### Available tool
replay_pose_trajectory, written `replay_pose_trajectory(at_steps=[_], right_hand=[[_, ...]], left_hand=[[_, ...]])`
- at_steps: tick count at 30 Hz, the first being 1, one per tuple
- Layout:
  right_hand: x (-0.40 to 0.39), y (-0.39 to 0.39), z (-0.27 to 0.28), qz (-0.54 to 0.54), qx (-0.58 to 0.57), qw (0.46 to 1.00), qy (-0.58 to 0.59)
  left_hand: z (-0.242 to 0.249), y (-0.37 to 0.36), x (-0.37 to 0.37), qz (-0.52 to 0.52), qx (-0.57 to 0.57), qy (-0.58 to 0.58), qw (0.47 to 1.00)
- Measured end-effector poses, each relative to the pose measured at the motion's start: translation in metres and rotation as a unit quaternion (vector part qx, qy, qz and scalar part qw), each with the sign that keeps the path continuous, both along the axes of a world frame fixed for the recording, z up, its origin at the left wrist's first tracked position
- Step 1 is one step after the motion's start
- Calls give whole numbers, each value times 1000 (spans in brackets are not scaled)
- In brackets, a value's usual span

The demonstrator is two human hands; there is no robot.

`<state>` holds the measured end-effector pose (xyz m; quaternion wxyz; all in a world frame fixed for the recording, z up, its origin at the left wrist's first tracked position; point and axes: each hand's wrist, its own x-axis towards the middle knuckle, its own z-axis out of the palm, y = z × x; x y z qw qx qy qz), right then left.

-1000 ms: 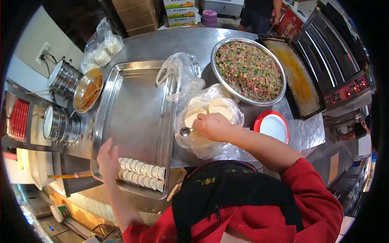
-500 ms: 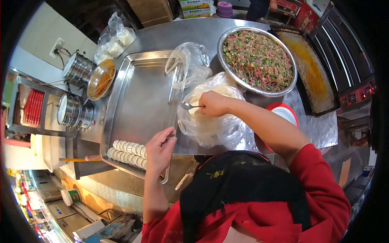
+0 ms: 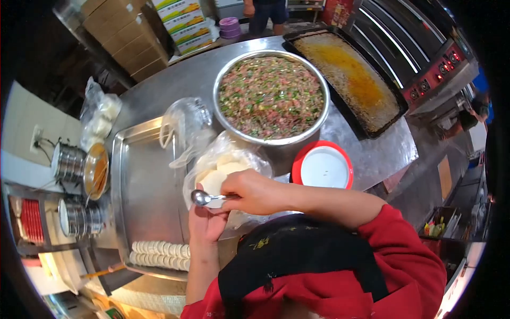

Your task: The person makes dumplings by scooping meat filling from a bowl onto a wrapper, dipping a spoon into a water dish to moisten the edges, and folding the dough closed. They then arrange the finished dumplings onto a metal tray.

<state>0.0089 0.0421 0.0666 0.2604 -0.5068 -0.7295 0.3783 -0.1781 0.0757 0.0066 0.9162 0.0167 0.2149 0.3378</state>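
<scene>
My right hand [image 3: 249, 191] grips a metal spoon [image 3: 201, 198], its bowl pointing left. Beneath the spoon, my left hand [image 3: 208, 226] is turned palm up, and a round white dumpling wrapper [image 3: 212, 182] rests against its fingers, partly hidden by the spoon and right hand. Just behind is an open clear plastic bag [image 3: 260, 162] with more pale wrappers [image 3: 234, 161] inside. A large steel bowl [image 3: 217, 101] of minced meat filling with chopped greens [image 3: 271, 98] stands beyond the bag. Left of my hands, rows of folded dumplings [image 3: 159, 256] lie in the near end of a metal tray [image 3: 121, 196].
A red-rimmed white bowl [image 3: 348, 162] sits to the right. Behind it lies a black, oily baking pan [image 3: 366, 130], near the oven [image 3: 425, 80]. Steel containers [image 3: 79, 218] and a bowl of orange-brown seasoning [image 3: 95, 170] stand at the left. Another person [image 3: 268, 16] stands at the far side.
My right hand has drawn back from the bag toward me with the spoon. My left hand has come from above the tray to meet it, the wrapper now at its fingers. The view has swung right.
</scene>
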Motion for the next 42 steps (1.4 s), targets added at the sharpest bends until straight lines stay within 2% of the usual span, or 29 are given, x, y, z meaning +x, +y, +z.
replay_pose_trajectory(at_steps=[1,3,4,5,6,7,8,10,11,12,13,14,16,17,21,25,27,31,34,36,37,39,42], right_hand=[[12,-7,4,-34,-39,999,13],[56,-20,-4,-74,-27,996,36],[81,-27,-10,-94,-1,995,28],[103,-32,-8,-140,-63,987,38],[130,-38,-16,-148,-12,989,13],[148,-42,-19,-224,-132,962,77],[157,-44,-15,-295,-171,935,97],[172,-38,5,-351,-272,896,23],[177,-33,0,-352,-276,894,26],[181,-28,-9,-302,-150,939,-72],[183,-24,-17,-243,-20,955,-168],[179,-18,-22,-247,-24,955,-164],[164,1,-30,-237,90,941,-224],[159,9,-28,-214,93,932,-277],[152,33,-40,-168,117,927,-314],[151,40,-44,-104,113,921,-358],[152,38,-42,-59,35,935,-349],[154,39,-33,-23,-41,946,-322],[156,49,-34,-47,-27,950,-307],[149,59,-39,-71,71,951,-293],[148,61,-42,-75,71,951,-290],[147,65,-47,-24,119,953,-278],[160,57,-35,24,96,953,-286]], left_hand=[[7,2,8,-5,-1,-2,1000],[20,3,24,-8,124,147,981],[20,5,27,-8,118,146,982],[20,6,31,1,166,202,965],[19,7,34,9,213,257,943],[18,10,38,8,195,255,947],[16,13,44,4,190,255,948],[13,17,53,-20,167,266,949],[11,19,58,-24,165,269,949],[8,19,64,-46,179,277,943],[6,20,70,-68,192,286,936],[6,19,76,-73,191,290,935],[4,17,85,-107,178,258,944],[3,17,89,-110,176,262,943],[0,19,105,-175,117,239,948],[-15,19,109,-178,109,238,949],[-13,20,112,-172,87,239,951],[-17,23,115,-176,75,226,955],[-17,25,114,-179,49,224,957],[-17,23,114,-175,23,202,963],[-17,23,113,-178,24,205,962],[-16,22,113,-189,12,211,959],[-14,22,115,-180,8,220,959]])
